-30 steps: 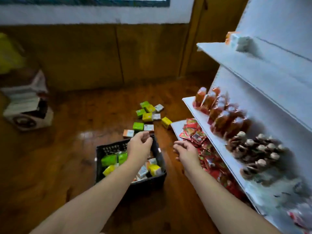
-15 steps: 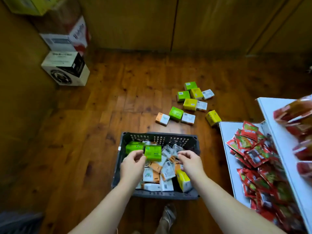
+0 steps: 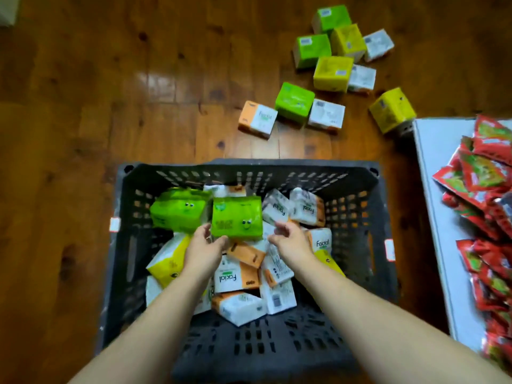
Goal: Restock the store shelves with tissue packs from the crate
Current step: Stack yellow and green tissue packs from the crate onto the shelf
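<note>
Head view, our only view, looks straight down into the crate [image 3: 249, 173], which sits on the wooden floor [image 3: 97, 112] and holds a jumble of tissue packs in green, yellow and white-and-orange wrappers. We judge the step in hand to be picking stock out of the crate, with nothing from this handful on a shelf yet. Our left hand [image 3: 203, 246] reaches to the lower left corner of a bright green pack [image 3: 237, 217] lying on top of the pile, thumb under its edge and fingers at its side. Blur keeps us from telling whether that grip has closed on the wrapper or only touches it. Our right hand [image 3: 291, 241] hovers just beside the same pack's right edge, its grip released, fingers loosely curled and holding nothing. A 2nd green pack [image 3: 178, 209] lies just to the left. Beyond the crate, about 10 loose packs [image 3: 295, 103] are scattered on the floor. At the right edge the white shelf [image 3: 432, 189] carries red sachets [image 3: 484, 173]. Next we would need a firm hold on the soft wrapper with both hands, then a lift clear of the crate wall.
</note>
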Tool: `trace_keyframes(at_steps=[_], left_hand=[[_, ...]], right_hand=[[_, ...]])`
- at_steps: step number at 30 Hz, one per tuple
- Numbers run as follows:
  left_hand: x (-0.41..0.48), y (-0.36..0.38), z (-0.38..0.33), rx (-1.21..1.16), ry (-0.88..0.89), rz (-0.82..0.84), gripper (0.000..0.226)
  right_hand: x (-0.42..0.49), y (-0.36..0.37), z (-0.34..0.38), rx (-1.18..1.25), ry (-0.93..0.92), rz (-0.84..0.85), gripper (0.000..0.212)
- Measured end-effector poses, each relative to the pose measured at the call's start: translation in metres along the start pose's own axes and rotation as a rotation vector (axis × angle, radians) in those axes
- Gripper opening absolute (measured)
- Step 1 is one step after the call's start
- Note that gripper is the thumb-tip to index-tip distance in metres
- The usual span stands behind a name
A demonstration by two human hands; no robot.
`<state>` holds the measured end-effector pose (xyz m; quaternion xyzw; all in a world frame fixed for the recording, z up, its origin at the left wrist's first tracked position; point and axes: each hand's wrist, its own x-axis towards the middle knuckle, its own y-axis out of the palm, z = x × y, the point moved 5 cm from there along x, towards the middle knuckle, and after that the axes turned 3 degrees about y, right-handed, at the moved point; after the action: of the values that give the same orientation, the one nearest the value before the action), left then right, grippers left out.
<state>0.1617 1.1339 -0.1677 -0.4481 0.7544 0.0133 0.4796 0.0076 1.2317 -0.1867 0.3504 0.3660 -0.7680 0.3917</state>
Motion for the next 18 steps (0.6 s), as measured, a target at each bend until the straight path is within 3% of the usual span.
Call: trace_keyframes(at_steps=[3,8,18], left_hand=[[0.033,0.018,0.017,0.026,-0.012,0.040,0.053],[0.037,0.016,0.018,0.009,-0.014,0.035,0.039],[-0.119,-0.028,-0.083,0.067,0.141,0.162,0.026]], right_hand=[[0.025,0.023,0.001,0.068,0.013,0.063,0.061],[0.021,0.029,0.005,0.115,0.057,0.082,0.059],[-0.131,-0.057,0.029,0.566,0.153,-0.177,0.034]])
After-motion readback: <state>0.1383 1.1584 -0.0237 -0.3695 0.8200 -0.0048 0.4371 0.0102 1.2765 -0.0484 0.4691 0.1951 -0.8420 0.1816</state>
